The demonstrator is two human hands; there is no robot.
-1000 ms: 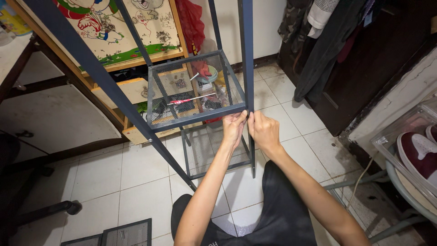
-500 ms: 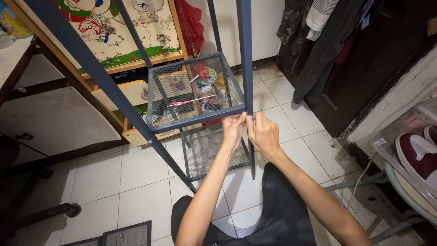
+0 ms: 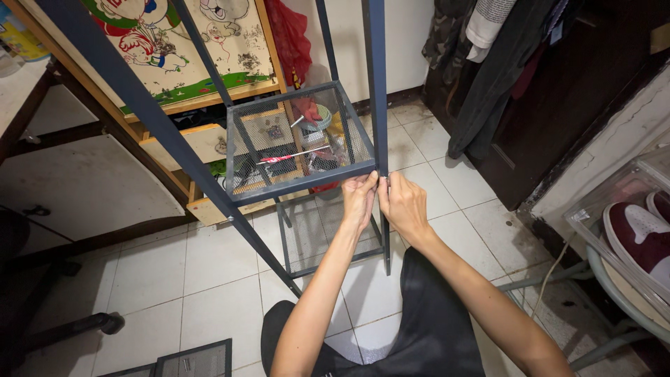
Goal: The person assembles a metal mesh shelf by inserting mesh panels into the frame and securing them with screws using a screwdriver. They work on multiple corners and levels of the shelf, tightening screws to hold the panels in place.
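The left hand [image 3: 359, 197] and the right hand [image 3: 403, 204] are meeting at the front right corner of a dark blue metal shelving frame [image 3: 375, 84], both pinching with fingers closed where the square wire-mesh shelf [image 3: 293, 143] is joining the upright post. What lies between the fingertips is too small to tell. A second mesh shelf [image 3: 314, 234] is sitting lower down, above the white tiled floor [image 3: 209, 279], and a red-and-white shoe [image 3: 638, 234] is lying at the right.

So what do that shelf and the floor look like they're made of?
Shelf: likely metal, painted matte dark blue-grey, with a see-through wire mesh panel in a thin frame. Floor: glazed white ceramic tile by the look, with grout lines and a slight sheen.
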